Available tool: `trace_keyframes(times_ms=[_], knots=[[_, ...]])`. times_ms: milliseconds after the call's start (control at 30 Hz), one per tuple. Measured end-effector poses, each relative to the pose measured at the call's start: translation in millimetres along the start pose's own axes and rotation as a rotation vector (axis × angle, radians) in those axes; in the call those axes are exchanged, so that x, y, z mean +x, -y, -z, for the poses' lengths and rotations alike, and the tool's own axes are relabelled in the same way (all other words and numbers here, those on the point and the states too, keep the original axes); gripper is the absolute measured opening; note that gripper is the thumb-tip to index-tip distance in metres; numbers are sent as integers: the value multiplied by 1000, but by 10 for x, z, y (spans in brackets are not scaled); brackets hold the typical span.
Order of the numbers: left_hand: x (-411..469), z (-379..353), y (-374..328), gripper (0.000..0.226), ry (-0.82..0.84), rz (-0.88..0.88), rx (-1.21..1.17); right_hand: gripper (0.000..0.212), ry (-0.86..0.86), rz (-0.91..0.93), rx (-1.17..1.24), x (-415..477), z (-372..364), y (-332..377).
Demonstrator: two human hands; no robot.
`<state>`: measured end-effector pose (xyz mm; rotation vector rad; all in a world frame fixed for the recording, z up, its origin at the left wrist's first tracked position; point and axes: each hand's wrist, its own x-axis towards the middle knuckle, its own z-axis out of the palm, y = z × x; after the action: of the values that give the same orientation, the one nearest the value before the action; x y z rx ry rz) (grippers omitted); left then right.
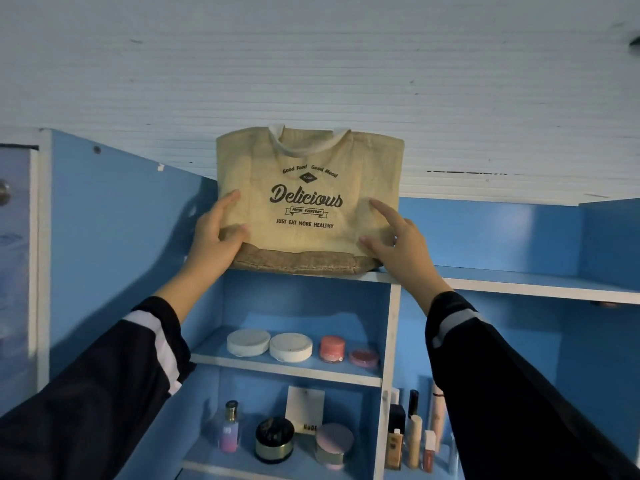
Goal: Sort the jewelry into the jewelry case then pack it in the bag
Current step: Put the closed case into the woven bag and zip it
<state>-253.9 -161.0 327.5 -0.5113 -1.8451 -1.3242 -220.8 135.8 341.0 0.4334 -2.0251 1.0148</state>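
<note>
From the head camera, the tan bag [308, 188] stands upright on the blue cabinet's top shelf [519, 284], the left hand [216, 237] clasping its 8 o'clock corner, the right hand [398, 245] pressing straight fingers at 4 o'clock, cosmetic jars [270, 344] shelved at 6 o'clock.

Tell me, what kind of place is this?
Probably a dressing or vanity corner in a home. The blue shelf unit holds round makeup compacts, a perfume bottle and lipstick-like tubes, and a tote bag stands on its top shelf against the white wall.
</note>
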Motion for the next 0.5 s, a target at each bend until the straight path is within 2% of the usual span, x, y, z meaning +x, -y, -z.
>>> trace_keyframes(times_ms=[200, 333, 500], knots=[[-125, -86, -244, 58, -2, 61, -184, 54, -102, -15, 41, -201, 309, 53], [-131, -131, -366, 61, 97, 101, -169, 53, -166, 4, 45, -303, 540, 72], [-245, -240, -592, 61, 150, 10, -150, 58, -204, 94, -39, -458, 838, 70]])
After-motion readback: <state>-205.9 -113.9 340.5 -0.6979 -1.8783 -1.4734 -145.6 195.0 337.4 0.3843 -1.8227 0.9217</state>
